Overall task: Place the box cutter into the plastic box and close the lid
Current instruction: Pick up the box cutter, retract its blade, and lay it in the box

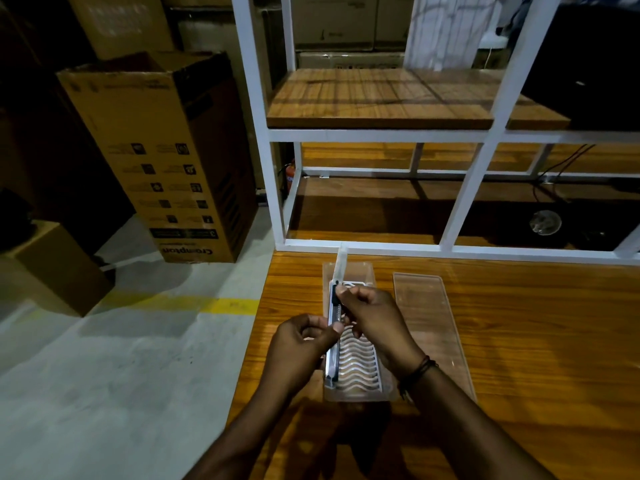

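Left hand point(304, 341): it comes from the lower edge, the fingers are curled closed around the middle part of the box cutter, with the thumb on top.
Right hand point(372, 317): it is just beside the left hand and a little further away; its fingers pinch the cutter at the dark slider. A dark cord bracelet point(417, 370) is on this wrist.
Box cutter point(334, 320): long and silver-grey, held by both hands above the left side of the plastic box. The near end is low by the near wall of the box; the far end, with the blade out, points away over the far wall. I cannot tell if the near end touches the box.
Plastic box point(349, 394): clear, long, open, it stands on the counter under the hands. A white insert with wavy slots point(358, 362) lies in its bottom.
Lid point(429, 317): clear and flat, it lies on the counter just beside the box, on the right, parallel to it.
Counter point(519, 341): brown wood grain.
White frame shelf point(381, 133): at the far edge of the counter, with wooden boards.
Cardboard box point(156, 150): tall, open at the top, it stands on the grey floor to the left.
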